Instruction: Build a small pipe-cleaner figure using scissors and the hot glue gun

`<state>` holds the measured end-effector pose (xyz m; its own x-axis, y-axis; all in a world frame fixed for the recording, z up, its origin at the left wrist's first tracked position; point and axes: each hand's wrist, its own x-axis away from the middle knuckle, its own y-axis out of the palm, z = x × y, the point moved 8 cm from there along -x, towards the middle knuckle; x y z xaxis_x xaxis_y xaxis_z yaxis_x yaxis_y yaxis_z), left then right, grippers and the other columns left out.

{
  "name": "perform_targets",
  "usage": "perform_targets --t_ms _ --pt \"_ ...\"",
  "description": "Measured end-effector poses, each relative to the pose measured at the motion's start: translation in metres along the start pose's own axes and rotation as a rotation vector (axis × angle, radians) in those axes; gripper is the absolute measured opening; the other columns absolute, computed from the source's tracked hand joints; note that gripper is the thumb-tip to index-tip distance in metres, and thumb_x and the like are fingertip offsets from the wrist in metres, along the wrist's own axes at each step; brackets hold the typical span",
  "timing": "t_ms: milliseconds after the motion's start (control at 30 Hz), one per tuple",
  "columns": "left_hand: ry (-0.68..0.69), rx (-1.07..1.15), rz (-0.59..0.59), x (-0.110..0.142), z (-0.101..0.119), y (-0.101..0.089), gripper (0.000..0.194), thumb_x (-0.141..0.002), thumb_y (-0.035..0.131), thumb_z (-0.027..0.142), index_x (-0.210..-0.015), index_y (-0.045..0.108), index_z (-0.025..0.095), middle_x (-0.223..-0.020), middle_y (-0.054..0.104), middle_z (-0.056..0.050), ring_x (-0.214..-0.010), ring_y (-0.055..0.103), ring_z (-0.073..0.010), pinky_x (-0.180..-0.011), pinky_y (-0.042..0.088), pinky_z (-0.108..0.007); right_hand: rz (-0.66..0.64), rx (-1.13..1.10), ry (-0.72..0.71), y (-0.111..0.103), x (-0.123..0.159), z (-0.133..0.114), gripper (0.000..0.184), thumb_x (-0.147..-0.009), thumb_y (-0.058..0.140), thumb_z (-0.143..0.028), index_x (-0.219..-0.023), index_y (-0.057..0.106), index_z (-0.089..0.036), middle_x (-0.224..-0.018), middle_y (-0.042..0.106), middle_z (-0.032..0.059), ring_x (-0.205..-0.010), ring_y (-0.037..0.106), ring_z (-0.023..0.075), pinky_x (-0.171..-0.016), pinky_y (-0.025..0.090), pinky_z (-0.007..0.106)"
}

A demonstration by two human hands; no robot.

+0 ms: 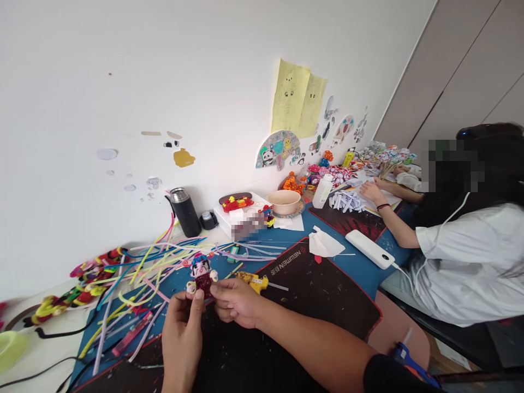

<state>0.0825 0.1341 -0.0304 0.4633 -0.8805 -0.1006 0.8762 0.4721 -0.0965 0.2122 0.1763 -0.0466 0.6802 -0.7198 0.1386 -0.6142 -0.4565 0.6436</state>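
A small pipe-cleaner doll (203, 281) with a white face, a blue and red headdress and a dark red body is held up over the dark mat. My left hand (183, 327) pinches it from below, thumb on its lower body. From the right, my right hand (237, 302) grips its side near one white-cuffed arm. Fingers of both hands are closed on the doll, and its lower end is hidden behind them. Just behind my right hand lies a yellow glue gun (254, 282). Loose pipe cleaners (143, 278) spread across the table to the left of the doll.
A black thermos (186, 213), a white box (229, 221) and a beige bowl (284, 202) stand along the wall. Finished dolls (65, 305) lie at left. A white power bank (370, 249) sits at right, near a co-worker (470, 256) seated at the table. A blue glue gun (413, 363) is lower right.
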Motion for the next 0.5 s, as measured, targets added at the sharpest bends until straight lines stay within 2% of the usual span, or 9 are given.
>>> perform_targets --t_ms 500 --pt "0.012 -0.011 -0.006 0.0021 0.0035 0.0001 0.056 -0.085 0.074 0.081 -0.091 0.064 0.026 -0.074 0.067 0.002 -0.07 0.059 -0.0211 -0.068 0.048 -0.033 -0.018 0.009 -0.012 -0.0009 -0.0014 0.0017 0.068 -0.069 0.099 -0.068 -0.077 0.049 -0.024 -0.043 0.035 -0.0164 -0.037 0.02 0.0054 -0.047 0.007 0.028"
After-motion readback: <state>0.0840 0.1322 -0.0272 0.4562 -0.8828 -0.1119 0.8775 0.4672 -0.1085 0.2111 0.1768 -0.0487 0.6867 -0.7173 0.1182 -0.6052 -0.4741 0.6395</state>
